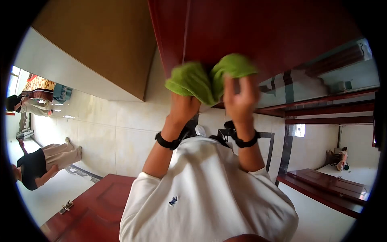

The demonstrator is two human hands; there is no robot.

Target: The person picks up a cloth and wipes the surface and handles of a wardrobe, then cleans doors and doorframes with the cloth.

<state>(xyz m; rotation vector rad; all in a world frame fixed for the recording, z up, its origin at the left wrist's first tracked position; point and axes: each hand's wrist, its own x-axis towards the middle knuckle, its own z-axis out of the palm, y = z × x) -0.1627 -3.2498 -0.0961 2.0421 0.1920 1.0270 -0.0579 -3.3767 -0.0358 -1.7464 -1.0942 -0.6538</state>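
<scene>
A green cloth (189, 80) is bunched between my two hands, in front of a dark red glossy wooden surface (258, 28). My left hand (184, 108) is closed on one end, its fingers mostly hidden by the fabric. The other end is gripped by my right hand (243, 97), whose fingers are bent and blurred by motion. The cloth sags in the middle, and its upper part lies close against the red surface; whether it touches there I cannot tell. Each wrist wears a black band.
A brown panel with a white edge (100, 44) stands at the upper left. On the left, another person in a dark top (34, 169) is on the tiled floor (96, 133). A red wooden door with a handle (96, 209) is at the lower left. Glass-fronted shelving (322, 80) extends right.
</scene>
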